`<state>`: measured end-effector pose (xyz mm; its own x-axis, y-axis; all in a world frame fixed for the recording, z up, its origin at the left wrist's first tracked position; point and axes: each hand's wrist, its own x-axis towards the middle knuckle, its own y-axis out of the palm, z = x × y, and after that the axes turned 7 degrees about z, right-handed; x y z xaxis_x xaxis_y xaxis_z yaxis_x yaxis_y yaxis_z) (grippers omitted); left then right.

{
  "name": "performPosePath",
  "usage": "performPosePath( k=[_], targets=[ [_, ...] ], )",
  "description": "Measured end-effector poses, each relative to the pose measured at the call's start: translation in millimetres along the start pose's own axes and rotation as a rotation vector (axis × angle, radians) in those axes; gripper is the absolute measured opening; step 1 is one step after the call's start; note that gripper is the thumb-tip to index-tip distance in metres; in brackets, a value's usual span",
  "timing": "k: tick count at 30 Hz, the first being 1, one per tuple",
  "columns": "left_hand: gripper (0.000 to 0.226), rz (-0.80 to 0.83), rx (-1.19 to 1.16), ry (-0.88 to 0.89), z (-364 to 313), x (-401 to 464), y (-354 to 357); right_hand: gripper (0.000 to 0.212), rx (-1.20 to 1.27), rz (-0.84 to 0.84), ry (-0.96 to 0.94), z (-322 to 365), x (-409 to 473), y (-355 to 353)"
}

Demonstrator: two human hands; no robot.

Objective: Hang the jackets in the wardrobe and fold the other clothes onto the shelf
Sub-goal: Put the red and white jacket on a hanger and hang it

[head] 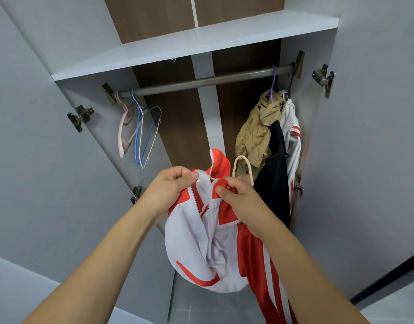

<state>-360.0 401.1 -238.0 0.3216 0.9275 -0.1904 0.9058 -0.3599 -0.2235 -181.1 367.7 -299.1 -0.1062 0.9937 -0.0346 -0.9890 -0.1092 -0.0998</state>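
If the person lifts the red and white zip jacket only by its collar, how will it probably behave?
The red and white zip jacket is probably floppy: its body sags in folds below the left hand and right hand. It seems light, since pinching fingers carry it. Its smooth fabric may slip off the beige hanger.

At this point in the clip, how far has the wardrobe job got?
Partly done. Three garments already hang at the right end of the rail: a tan jacket, a black one and a white one with red stripes. In hand: the left hand and right hand grip the red and white jacket at its collar, on a pink hanger, not yet on the rail. The shelf shows no folded clothes.
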Motion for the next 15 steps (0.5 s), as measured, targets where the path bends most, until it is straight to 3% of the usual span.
performPosePath(
  k=[6,11,15],
  targets=[
    [0.029,0.092,-0.080,0.033,4.7,0.2,3.4,0.049,-0.056,0.025,0.013,4.7,-3.3,4.2],
    [0.031,-0.006,-0.179,0.108,11.3,5.0,3.8,0.034,-0.062,0.089,0.063,4.8,-7.4,0.4],
    [0.038,-0.071,-0.199,0.113,10.1,8.1,14.0,0.036,-0.074,0.128,0.082,9.0,-8.2,3.0]
  ],
)
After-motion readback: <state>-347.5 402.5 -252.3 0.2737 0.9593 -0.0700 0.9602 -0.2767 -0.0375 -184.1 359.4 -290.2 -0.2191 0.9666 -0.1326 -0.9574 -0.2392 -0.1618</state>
